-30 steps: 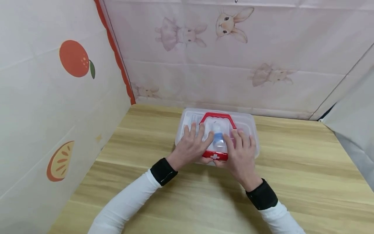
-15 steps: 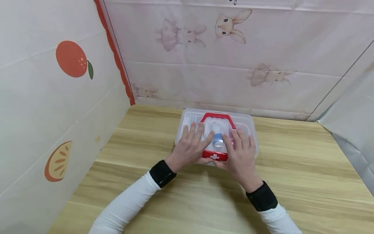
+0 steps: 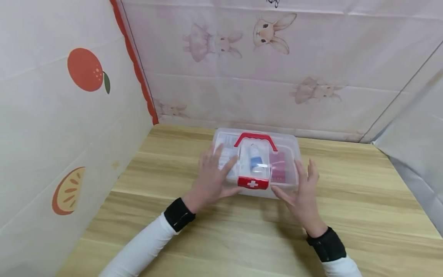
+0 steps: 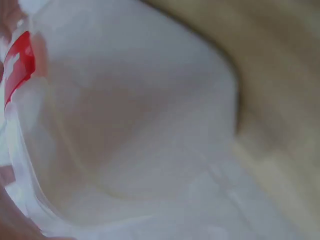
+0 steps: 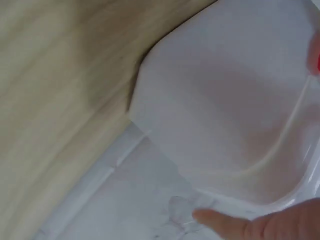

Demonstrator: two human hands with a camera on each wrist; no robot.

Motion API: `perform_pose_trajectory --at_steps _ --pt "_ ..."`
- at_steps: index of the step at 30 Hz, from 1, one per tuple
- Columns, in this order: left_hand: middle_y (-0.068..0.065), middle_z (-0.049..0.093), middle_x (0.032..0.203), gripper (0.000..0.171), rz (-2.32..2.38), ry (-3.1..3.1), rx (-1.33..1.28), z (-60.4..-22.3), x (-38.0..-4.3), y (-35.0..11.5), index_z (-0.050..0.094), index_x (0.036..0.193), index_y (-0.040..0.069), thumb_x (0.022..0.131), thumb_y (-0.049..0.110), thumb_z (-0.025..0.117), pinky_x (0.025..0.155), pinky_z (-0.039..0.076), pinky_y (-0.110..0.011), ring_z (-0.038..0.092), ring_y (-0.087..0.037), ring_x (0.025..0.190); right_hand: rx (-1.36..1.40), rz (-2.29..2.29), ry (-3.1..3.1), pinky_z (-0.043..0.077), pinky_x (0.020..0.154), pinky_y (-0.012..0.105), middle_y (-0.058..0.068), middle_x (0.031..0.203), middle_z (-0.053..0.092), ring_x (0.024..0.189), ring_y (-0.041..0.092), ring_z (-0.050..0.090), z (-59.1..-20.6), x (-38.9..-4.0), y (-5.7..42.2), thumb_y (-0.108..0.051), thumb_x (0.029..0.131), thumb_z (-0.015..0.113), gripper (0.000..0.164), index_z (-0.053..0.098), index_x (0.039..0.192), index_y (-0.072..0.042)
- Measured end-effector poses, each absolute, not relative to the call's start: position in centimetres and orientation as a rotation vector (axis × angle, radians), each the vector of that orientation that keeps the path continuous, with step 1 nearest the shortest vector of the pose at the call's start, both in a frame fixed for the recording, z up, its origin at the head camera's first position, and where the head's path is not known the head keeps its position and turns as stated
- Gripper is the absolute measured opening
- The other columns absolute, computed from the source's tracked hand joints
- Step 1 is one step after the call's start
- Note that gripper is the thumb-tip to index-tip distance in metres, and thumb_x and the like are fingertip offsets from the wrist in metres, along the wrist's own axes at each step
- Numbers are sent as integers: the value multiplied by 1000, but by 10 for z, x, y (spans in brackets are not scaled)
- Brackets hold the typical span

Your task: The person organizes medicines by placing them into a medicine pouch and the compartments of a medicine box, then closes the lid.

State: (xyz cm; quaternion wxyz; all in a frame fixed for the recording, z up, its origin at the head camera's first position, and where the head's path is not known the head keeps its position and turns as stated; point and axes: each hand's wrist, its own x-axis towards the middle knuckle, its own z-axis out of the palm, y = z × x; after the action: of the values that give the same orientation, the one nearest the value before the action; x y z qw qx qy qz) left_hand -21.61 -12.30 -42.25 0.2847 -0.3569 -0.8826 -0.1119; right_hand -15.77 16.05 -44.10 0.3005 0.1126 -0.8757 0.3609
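In the head view, a clear plastic first-aid box (image 3: 292,148) sits on the table with its lid down. Its red handle (image 3: 256,136) lies flat, and a red latch (image 3: 253,183) with a white cross is at the front. Through the lid show a small bottle (image 3: 256,161) with a blue label and a pink packet (image 3: 278,167). My left hand (image 3: 209,179) is at the box's left front, fingers spread over the lid's edge. My right hand (image 3: 304,200) stands spread at the right front corner, thumb near the latch. Both wrist views show the box's whitish side wall (image 4: 135,110).
Behind the box rises a pale backdrop (image 3: 235,92) printed with rabbits. A white panel (image 3: 34,127) with fruit pictures borders the left side of the wooden table (image 3: 242,238). Grey-white fabric (image 3: 422,154) hangs at the right.
Both hands have moved apart from the box's middle, the left one leftward and the right one rightward. The lid's middle, bottle and pink packet are now more exposed. The box has hardly moved.
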Motion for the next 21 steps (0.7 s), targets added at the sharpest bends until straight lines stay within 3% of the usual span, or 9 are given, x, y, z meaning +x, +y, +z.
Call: perform_pose_trajectory --at_steps 2,8,12,21 --pt "-26 17 157 101 -479 -2432 -897 -426 -212 -134 31 151 22 71 57 82 111 23 -67 15 -45 145 250 1088 -2349 33 97 75 26 158 11 143 48 15 -441 -155 165 -7 69 90 107 26 155 -10" --pt "-21 2 162 99 -797 -2564 -891 -430 -208 -148 21 155 28 79 42 83 104 43 -53 25 -37 140 257 1306 -2431 48 89 64 22 147 33 119 38 46 -443 -152 166 -8 77 85 112 10 159 -18" --pt "-24 7 160 92 -777 -2514 -940 -433 -207 -153 23 154 23 83 34 80 99 49 -45 29 -35 137 245 1289 -2454 50 87 61 20 145 36 116 37 50 -445 -148 160 -8 76 86 114 9 159 -20" --pt "-26 11 159 88 -708 -2476 -954 -436 -197 -164 25 153 22 84 26 79 94 52 -42 28 -36 137 335 1245 -2418 54 80 54 20 142 40 114 35 54 -446 -144 153 4 72 84 115 10 158 -19"
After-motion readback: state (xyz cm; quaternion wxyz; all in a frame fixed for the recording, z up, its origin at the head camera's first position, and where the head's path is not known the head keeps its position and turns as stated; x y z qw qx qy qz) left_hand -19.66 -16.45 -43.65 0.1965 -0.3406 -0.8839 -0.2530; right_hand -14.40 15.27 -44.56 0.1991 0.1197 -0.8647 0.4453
